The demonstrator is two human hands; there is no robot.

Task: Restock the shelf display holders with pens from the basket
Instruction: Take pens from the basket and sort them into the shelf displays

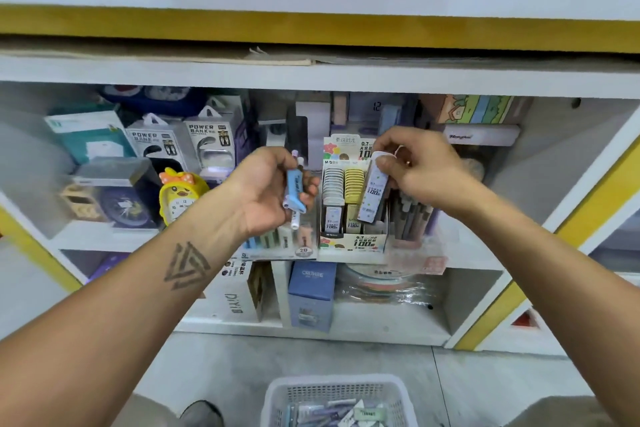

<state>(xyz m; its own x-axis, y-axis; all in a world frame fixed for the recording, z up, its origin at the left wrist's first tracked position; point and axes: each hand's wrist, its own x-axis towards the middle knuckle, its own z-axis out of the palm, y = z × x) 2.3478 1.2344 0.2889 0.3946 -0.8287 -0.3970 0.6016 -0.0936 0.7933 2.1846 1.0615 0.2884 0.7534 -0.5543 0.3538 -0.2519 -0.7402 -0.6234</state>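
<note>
Shop shelf: our right hand (420, 166) pinches a slim upright pack (374, 189) above the display holder (353, 243); left hand (268, 192) grips pens (295, 189), further left.

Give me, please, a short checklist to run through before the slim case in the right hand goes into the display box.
1. Right hand pinches the slim case firmly: ok.
2. Case lined up over the display box, lower end at its right column: ok.
3. Free slot in that column: cannot tell, the case hides it.
4. Left hand keeps the blue pens clear of the box: ok.
5. Basket on the floor holds more stock: ok.
</note>
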